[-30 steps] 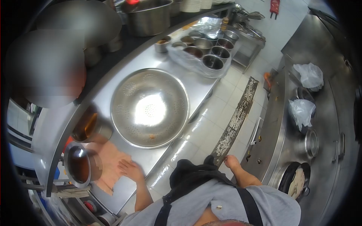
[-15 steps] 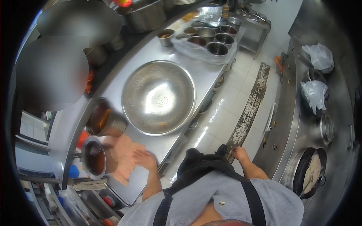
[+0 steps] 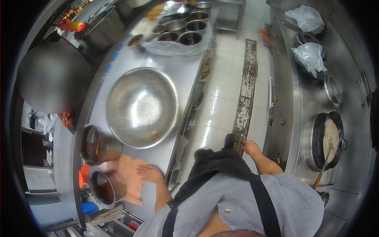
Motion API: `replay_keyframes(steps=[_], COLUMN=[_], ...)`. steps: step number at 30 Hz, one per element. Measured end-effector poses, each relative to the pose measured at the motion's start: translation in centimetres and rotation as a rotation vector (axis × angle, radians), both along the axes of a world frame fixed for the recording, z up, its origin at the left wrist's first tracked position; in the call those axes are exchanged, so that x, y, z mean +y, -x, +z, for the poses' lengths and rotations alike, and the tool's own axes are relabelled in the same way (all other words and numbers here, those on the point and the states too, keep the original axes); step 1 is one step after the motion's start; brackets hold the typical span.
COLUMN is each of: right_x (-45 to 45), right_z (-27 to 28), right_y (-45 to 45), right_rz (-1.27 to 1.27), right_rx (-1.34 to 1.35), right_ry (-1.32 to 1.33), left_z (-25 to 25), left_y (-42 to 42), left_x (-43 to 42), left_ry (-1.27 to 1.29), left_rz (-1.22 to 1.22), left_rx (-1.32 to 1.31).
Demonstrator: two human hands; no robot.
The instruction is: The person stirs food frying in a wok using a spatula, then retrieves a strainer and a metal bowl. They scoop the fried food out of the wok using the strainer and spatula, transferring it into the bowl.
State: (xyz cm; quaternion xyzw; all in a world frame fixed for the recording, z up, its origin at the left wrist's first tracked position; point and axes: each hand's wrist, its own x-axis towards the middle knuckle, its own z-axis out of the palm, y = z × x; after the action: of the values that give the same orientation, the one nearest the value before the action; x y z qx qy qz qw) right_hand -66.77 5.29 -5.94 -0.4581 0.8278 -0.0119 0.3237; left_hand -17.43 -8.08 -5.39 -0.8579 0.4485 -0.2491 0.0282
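Observation:
My left hand [image 3: 149, 173] lies flat with its fingers spread on a pinkish-orange cloth [image 3: 130, 175] at the counter's near end. Two metal pots of brownish-red liquid, an upper one [image 3: 103, 146] and a lower one [image 3: 117, 186], stand left of the cloth. Just beyond it sits a large perforated metal bowl [image 3: 143, 106]. My right hand [image 3: 251, 147] hangs over the floor beside the dark apron, its fingers curled together; whether something thin is between them is too small to tell.
Metal containers [image 3: 175, 26] crowd the counter's far end. On the right, a stove counter holds a black pan [image 3: 329, 138] with pale food and a wooden-handled utensil, plus plastic bags [image 3: 310, 57]. A long floor grate [image 3: 246, 83] runs along the aisle.
The view has turned, so the counter and bowl sit further left and the wooden-handled utensil shows. My left hand stays on the cloth; my right hand still hangs at my side.

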Motion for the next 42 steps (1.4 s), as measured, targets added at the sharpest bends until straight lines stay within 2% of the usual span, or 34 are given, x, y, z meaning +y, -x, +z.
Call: replay_keyframes(steps=[5,11,13,16,22,42], right_x=[0.1,-1.0,-1.5,-1.8,-1.3,-1.9], right_z=[0.3,0.5,1.5,1.9,1.0,1.8], right_y=[-0.1,0.2,-0.1,-0.3,0.1,0.1], right_rz=[0.014,0.066,0.067,0.072,0.074,0.091], right_rx=[0.021,0.027,0.026,0.018,0.017,0.036], right_ry=[-0.016,0.061,0.052,0.06,0.087,0.044], left_z=[0.1,1.0,1.3,0.9,0.6,1.3], left_y=[-0.1,0.3,0.3,0.0,-0.1,0.2], left_x=[0.1,0.2,0.2,0.3,0.2,0.3], left_ry=[0.01,0.044,0.071,0.091,0.101,0.119], left_rz=[-0.003,-0.033,-0.07,-0.083,-0.078,-0.089], left_rx=[-0.047,0.019,0.241,0.268,0.181,0.255])
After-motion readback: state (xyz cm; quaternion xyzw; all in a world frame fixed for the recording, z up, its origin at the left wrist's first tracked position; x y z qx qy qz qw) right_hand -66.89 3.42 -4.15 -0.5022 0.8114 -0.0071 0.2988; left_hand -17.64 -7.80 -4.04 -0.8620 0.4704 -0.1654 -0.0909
